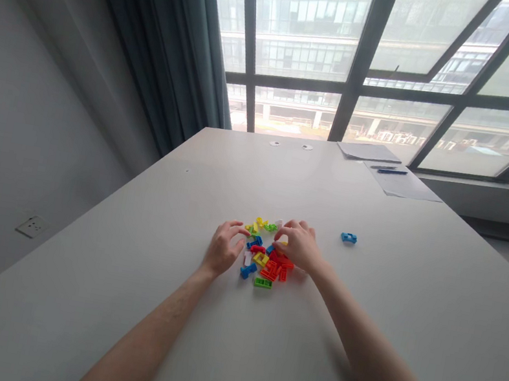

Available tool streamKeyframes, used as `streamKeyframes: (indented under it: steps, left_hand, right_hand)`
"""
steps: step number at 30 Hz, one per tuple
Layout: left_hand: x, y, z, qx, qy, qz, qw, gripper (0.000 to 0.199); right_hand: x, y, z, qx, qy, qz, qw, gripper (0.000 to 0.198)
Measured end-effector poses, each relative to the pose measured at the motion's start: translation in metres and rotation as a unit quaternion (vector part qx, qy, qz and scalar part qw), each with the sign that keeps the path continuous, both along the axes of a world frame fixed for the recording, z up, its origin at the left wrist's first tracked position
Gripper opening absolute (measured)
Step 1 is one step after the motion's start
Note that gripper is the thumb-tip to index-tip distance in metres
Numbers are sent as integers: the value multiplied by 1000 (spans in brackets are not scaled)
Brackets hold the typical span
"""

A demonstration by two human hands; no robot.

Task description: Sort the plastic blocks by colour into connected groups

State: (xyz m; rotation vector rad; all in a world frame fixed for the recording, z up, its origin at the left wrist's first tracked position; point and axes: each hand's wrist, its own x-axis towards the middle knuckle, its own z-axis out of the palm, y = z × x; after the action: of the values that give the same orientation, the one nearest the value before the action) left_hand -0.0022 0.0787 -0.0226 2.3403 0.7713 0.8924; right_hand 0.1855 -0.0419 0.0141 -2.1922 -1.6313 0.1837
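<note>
A loose pile of small plastic building blocks lies on the white table, between my two hands. My left hand (224,248) rests at the pile's left side, fingers apart and curved toward it, holding nothing. Over the upper right of the pile is my right hand (298,244), its fingers bent down by a blue block (269,250); whether it grips anything is hidden. Red blocks (270,270), a yellow block (261,259), a green block (262,282) and another blue block (248,271) lie nearest me. Small yellow and green pieces (270,227) sit at the far side.
A separate blue block (348,238) lies right of the pile. Papers (408,185) with a dark pen (392,171) are at the table's (247,176) far right. Two white round pieces (307,147) lie near the far edge, before the window. A dark curtain (163,36) hangs at left.
</note>
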Motion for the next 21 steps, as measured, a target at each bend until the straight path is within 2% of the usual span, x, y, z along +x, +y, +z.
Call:
streamKeyframes:
  steps: [5, 11, 21]
  left_hand:
    - [0, 0, 0, -2, -8, 4, 1000, 20]
    - [0, 1, -1, -7, -11, 6, 1000, 20]
    - [0, 2, -1, -20, -17, 9, 1000, 19]
  right_hand:
    - [4, -2, 3, -24, 20, 23, 999, 14]
    - [2, 0, 6, -35, 24, 5, 999, 10]
    - [23, 0, 1, 4, 100, -2, 995, 22]
